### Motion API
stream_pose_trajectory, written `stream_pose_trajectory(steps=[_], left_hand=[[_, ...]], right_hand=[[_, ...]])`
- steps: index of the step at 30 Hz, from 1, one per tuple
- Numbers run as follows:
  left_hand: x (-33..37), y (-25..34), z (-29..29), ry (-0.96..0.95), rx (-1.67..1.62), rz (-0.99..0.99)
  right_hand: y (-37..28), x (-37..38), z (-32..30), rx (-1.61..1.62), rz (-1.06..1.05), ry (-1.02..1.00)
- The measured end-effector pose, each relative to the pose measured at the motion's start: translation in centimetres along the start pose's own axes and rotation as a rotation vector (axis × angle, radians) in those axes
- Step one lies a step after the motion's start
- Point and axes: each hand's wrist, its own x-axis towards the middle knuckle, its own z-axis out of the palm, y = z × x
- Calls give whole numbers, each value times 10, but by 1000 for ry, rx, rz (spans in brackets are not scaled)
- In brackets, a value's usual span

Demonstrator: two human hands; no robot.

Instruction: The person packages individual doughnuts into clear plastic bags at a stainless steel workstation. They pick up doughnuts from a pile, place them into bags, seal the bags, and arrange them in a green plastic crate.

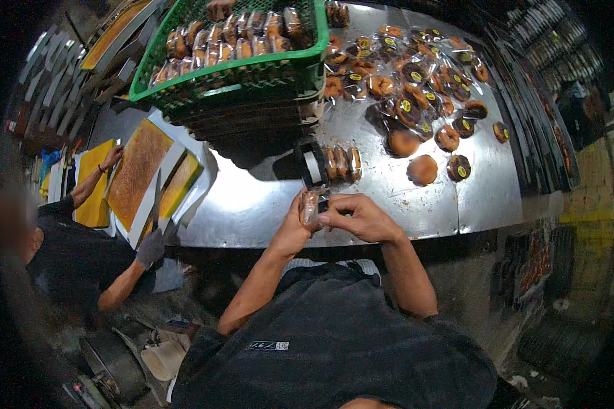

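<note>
Near the front edge of the metal table, my left hand [293, 228] is closed around a doughnut in clear plastic wrap [310, 208], held on edge. My right hand [363, 218] reaches across from the right, its thumb and fingers pinched at the wrapped doughnut's side; what exactly is between those fingertips is too small to make out. Just beyond my hands stands a black device with a white band, like a tape dispenser [305, 165]. Several wrapped doughnuts [342, 164] are lined up on edge beside it.
Many wrapped doughnuts [416, 88] lie in a loose pile at the back right. A green crate [232, 75] of packed doughnuts stands far left of centre, another hand over it. At left, a co-worker's gloved hand [151, 249] holds a knife beside a sheet cake [140, 170].
</note>
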Motion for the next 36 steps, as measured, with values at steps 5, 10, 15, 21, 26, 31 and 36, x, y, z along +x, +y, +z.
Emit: stream_pose_trajectory(steps=[5, 10, 15, 21, 26, 31, 36], left_hand=[[4, -4, 1, -363, -78, -64], [12, 3, 16, -504, -616, -357], [40, 11, 41, -53, -325, -99], [135, 35, 126, -36, 238, 321], [280, 24, 210, -37, 1348, 1095], [378, 6, 219, -127, 1719, 1084], [369, -2, 235, 1, 1426, 988]], right_hand=[[29, -1, -18, -224, 367, 67], [57, -37, -25, -234, -61, 101], [43, -43, -45, 38, 177, 453], [181, -23, -73, -631, -109, 860], [167, -38, -71, -535, -63, 641], [165, -83, -83, -224, 229, 611], [175, -100, -121, 122, 293, 793]])
